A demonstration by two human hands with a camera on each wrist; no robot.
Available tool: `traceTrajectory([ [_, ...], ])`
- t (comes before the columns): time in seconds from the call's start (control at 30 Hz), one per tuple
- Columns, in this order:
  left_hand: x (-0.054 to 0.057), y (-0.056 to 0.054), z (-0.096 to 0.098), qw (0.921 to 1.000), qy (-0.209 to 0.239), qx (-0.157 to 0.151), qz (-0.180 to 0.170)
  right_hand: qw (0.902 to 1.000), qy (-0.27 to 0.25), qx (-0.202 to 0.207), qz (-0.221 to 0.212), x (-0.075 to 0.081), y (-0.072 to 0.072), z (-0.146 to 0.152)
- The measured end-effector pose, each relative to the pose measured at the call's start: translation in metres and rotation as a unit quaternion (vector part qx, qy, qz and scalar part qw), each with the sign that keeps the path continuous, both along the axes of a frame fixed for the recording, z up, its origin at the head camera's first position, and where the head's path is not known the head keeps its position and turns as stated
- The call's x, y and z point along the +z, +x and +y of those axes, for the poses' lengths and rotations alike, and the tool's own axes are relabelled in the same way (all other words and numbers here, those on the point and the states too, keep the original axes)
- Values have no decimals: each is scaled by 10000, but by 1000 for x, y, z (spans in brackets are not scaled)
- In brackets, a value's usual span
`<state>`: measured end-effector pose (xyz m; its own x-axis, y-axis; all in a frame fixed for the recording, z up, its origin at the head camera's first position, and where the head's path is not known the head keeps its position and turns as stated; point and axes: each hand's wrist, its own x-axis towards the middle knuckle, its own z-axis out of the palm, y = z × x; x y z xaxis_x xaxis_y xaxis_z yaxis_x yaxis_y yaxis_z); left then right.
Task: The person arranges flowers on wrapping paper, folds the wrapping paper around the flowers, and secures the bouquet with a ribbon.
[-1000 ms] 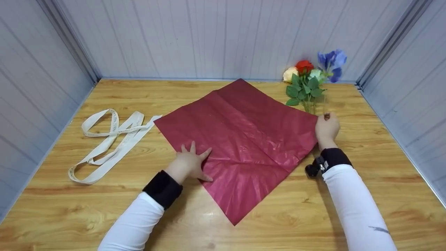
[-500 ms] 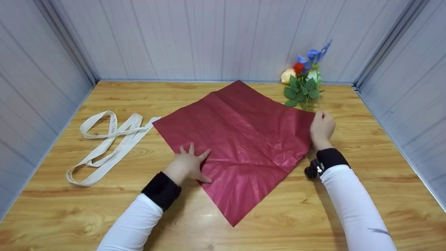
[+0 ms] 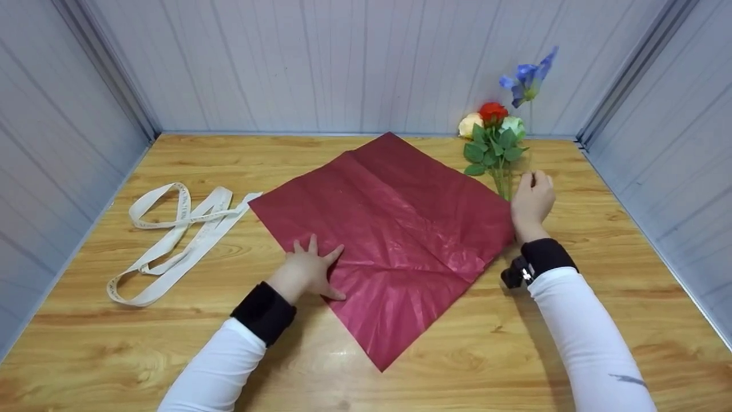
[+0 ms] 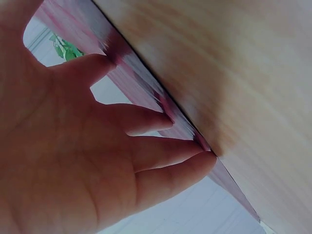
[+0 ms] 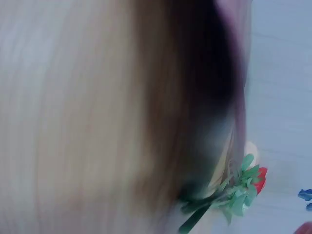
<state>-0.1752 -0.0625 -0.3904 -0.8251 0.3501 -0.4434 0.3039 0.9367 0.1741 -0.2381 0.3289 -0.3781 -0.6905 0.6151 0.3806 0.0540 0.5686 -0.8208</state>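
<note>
A dark red sheet of wrapping paper [image 3: 372, 229] lies on the table with one corner pointing toward me. My left hand [image 3: 309, 272] rests on its left edge, fingers spread; the left wrist view shows those fingertips [image 4: 168, 122] along the paper. Beyond the paper's right corner, my right hand [image 3: 533, 200] pinches the thin stem of a blue flower [image 3: 527, 80], which stands upright above the others. Just left of it lie a red rose [image 3: 493, 113], a cream rose [image 3: 470, 124] and a pale green rose [image 3: 513, 126] with green leaves; the paper's corner meets their stems.
A long white ribbon [image 3: 166, 252] with printed lettering lies in loose loops on the left of the wooden table [image 3: 446, 366]. Pale panel walls [image 3: 343, 68] enclose the back and both sides.
The blue flower has swung left across the roses, then risen above them. My right hand has moved slightly away from me, at the paper's right corner. My left hand stays in place.
</note>
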Motion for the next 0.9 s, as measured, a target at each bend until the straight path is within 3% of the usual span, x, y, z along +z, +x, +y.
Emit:
traceTrajectory([
  [0.23,0,-1,0,10000,-29,32,-15,9954,-94,745,-600,8,-4,-27],
  [0.43,-1,-1,1,10000,-18,40,-52,9881,-538,1289,-651,12,-6,-60],
  [0.57,-2,0,1,10000,-14,51,-58,9686,-1399,1935,-689,20,-6,-78],
  [0.67,-1,0,0,10000,-48,50,-40,9466,-1904,2376,-1058,26,-5,-88],
  [0.73,-1,0,0,10000,-50,44,-33,9372,-2012,2515,-1338,28,-6,-93],
  [0.8,0,0,0,10000,-41,37,-31,9314,-2055,2563,-1571,28,-7,-98],
  [0.9,1,0,0,10000,-21,58,-35,9314,-1951,2555,-1707,25,-10,-104],
])
